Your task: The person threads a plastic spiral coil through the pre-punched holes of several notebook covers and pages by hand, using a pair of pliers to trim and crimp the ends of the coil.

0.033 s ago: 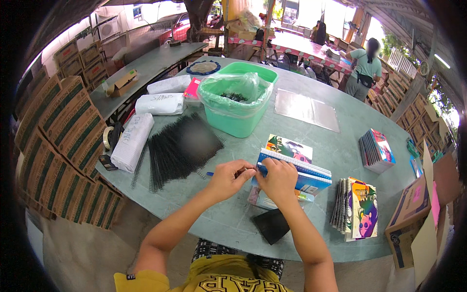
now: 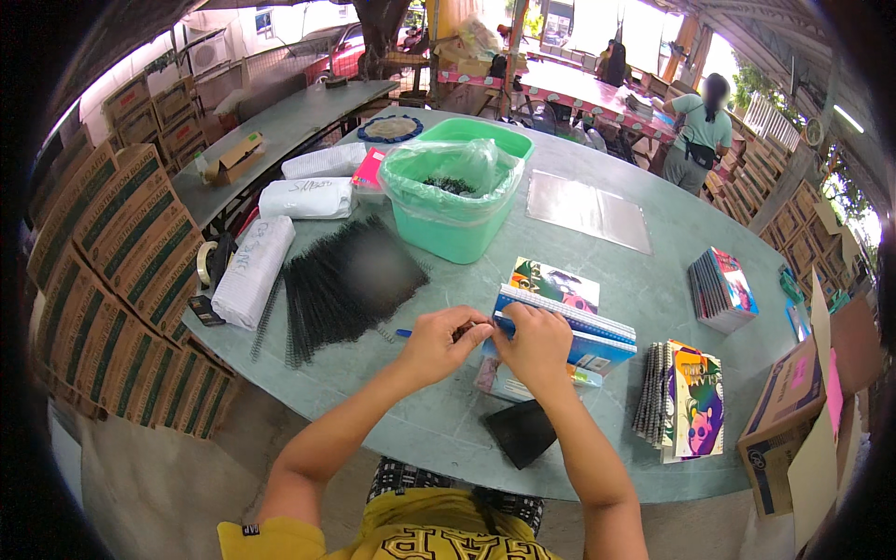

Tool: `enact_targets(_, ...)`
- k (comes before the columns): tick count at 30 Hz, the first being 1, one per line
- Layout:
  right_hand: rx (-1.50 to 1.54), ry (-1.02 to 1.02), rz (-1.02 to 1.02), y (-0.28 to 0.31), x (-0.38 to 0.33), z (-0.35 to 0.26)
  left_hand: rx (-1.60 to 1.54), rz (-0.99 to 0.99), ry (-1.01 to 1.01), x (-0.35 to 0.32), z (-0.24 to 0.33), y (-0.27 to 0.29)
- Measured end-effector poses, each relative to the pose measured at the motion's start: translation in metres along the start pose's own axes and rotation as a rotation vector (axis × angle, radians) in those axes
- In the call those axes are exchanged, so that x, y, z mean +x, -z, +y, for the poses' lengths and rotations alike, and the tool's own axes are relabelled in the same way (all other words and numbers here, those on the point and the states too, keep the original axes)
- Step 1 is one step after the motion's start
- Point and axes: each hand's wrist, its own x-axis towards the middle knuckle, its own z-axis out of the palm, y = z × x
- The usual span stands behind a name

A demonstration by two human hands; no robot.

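My left hand point(image 2: 441, 345) is closed in a pinch beside the left end of a blue notebook point(image 2: 602, 348); what its fingertips hold is too small to make out. Curled over that notebook's upper edge is my right hand point(image 2: 534, 342), its thumb almost meeting the left fingertips. Rows of punched holes run along the notebook's edge. Behind it lies a notebook with a colourful cover point(image 2: 557, 282), and a black flat piece point(image 2: 523, 435) sits in front. Left of my hands are a blue pen point(image 2: 403, 333) and a heap of black spiral binding coils point(image 2: 327, 303).
A green bin point(image 2: 448, 233) lined with clear plastic stands behind the coils. Clear plastic sheets point(image 2: 588, 211) lie farther back. Bound notebooks point(image 2: 695, 401) and another notebook stack point(image 2: 723, 289) are at right, near an open cardboard box point(image 2: 779, 434). White wrapped rolls point(image 2: 252, 275) line the left.
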Motion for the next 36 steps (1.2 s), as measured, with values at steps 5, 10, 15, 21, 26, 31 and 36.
enact_targets(5,0.071,-0.024,-0.038,0.005,0.000,0.000,0.288,0.003,-0.053,-0.001,0.004,-0.004)
enact_targets(10,0.083,-0.062,-0.095,0.010,0.000,-0.003,0.145,-0.026,0.089,0.001,0.008,0.000)
enact_targets(15,0.125,-0.004,-0.078,0.008,0.000,-0.001,0.247,0.074,-0.067,0.004,0.000,-0.005)
enact_targets(21,0.123,0.079,-0.037,0.010,-0.003,0.006,0.200,0.002,-0.163,0.013,-0.014,0.004)
enact_targets(26,0.080,0.074,-0.150,0.010,0.004,0.004,0.236,-0.062,-0.292,0.022,-0.019,0.027)
enact_targets(31,0.310,0.009,-0.003,0.011,0.004,0.005,0.248,-0.399,0.031,0.030,-0.008,0.041)
enact_targets(36,0.291,0.031,-0.028,0.008,0.004,0.007,0.163,-0.215,-0.189,0.031,-0.002,0.030)
